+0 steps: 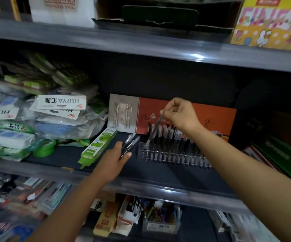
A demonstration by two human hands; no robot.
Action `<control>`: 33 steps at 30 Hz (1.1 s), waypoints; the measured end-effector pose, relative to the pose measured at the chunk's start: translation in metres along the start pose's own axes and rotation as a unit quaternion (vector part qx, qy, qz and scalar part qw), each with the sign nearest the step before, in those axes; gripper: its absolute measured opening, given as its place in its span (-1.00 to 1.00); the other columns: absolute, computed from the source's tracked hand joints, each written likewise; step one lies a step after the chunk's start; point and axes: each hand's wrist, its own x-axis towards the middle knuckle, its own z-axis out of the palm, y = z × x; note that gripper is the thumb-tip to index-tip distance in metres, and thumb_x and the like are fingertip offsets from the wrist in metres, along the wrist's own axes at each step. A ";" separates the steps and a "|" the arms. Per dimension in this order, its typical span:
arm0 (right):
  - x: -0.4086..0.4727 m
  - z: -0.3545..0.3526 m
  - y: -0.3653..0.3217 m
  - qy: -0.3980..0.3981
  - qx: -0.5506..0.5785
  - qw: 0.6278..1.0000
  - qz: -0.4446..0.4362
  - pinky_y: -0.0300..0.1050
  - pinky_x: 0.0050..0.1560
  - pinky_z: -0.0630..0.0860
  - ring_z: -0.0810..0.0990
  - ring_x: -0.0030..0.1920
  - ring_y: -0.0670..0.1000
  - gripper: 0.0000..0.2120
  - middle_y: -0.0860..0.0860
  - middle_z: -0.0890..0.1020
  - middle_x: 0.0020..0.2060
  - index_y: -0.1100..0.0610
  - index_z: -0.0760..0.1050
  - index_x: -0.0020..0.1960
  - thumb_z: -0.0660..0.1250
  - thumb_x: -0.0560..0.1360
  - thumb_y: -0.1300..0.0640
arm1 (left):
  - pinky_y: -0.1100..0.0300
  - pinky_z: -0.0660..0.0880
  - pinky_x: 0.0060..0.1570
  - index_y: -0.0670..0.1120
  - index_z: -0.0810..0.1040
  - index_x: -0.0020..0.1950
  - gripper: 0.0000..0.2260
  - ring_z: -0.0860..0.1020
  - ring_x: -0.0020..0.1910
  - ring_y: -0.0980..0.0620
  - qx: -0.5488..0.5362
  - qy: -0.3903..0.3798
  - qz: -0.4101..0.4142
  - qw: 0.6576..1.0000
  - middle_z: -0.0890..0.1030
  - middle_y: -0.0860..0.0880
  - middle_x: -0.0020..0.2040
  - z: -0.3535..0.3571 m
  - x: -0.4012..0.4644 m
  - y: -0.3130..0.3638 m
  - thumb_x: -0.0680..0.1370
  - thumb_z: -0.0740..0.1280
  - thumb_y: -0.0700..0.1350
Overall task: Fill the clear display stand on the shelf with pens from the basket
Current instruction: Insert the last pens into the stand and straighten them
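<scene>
Shelf (pixel 158 175), dark, middle tier of a stocked rack, carried every item listed here. Orange box (pixel 216 117) stood upright against the back wall, behind the stand. Packaged goods in clear bags (pixel 57 117), with white header cards, were heaped at the left end. Clear display stand (pixel 172 154) sat right of centre on the shelf, its rows largely filled with upright dark pens (pixel 176 138); its left end held empty slots. Green box (pixel 97 147), long and narrow, lay flat to the left of the stand, just beyond the left hand. Right hand (pixel 179 114) was raised above the stand's left portion, fingers curled, pinching the top of a single pen (pixel 152 132); that pen slanted downward and leftward, its lower tip at the stand's left end, whether seated in a slot could not be told. Left hand (pixel 115 161) hovered low over the shelf, just left of the stand, fingers wrapped round a bundle of spare pens (pixel 130 142) whose ends pointed up and right toward the stand. The basket was not in view.
</scene>
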 end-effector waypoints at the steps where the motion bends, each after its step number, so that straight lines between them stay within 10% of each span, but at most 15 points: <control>1: 0.003 0.003 0.002 -0.001 -0.025 1.000 -0.011 -0.16 -0.35 0.55 0.59 -0.36 0.00 -0.84 0.20 0.64 -0.32 0.14 0.45 -0.19 0.43 0.47 0.24 | -0.05 0.48 -0.16 -0.12 0.35 0.01 -0.80 0.56 -0.19 -0.12 -0.002 0.000 0.001 1.000 0.58 -0.14 -0.17 0.001 0.003 0.000 0.60 0.24 0.00; 4: 0.010 0.015 0.005 -0.011 -0.095 0.994 -0.060 -0.34 -0.43 0.46 0.58 -0.41 -0.14 -0.89 0.06 0.65 -0.34 0.14 0.50 -0.16 0.43 0.48 0.21 | -0.10 0.52 -0.17 -0.10 0.35 -0.01 -0.82 0.57 -0.23 -0.09 -0.025 -0.003 0.011 1.000 0.58 -0.11 -0.20 0.006 0.009 0.000 0.60 0.23 0.00; 13: 0.028 0.043 0.021 -0.038 -0.216 0.963 -0.155 -0.04 -0.30 0.60 0.61 -0.36 -0.02 -0.90 0.00 0.62 -0.36 0.16 0.52 -0.16 0.42 0.49 0.21 | -0.07 0.49 -0.25 -0.09 0.34 -0.02 -0.84 0.55 -0.31 -0.06 -0.041 -0.005 0.021 0.999 0.55 -0.08 -0.29 0.014 0.021 -0.007 0.60 0.22 -0.01; 33: 0.038 0.060 0.051 -0.117 -0.260 0.953 -0.106 0.04 -0.10 0.62 0.61 -0.23 -0.04 -0.88 -0.02 0.62 -0.31 0.16 0.56 -0.25 0.48 0.42 0.22 | -0.04 0.45 -0.30 -0.13 0.35 0.01 -0.81 0.54 -0.31 -0.10 -0.045 -0.021 0.025 0.998 0.51 -0.10 -0.32 0.025 0.029 -0.009 0.61 0.21 0.00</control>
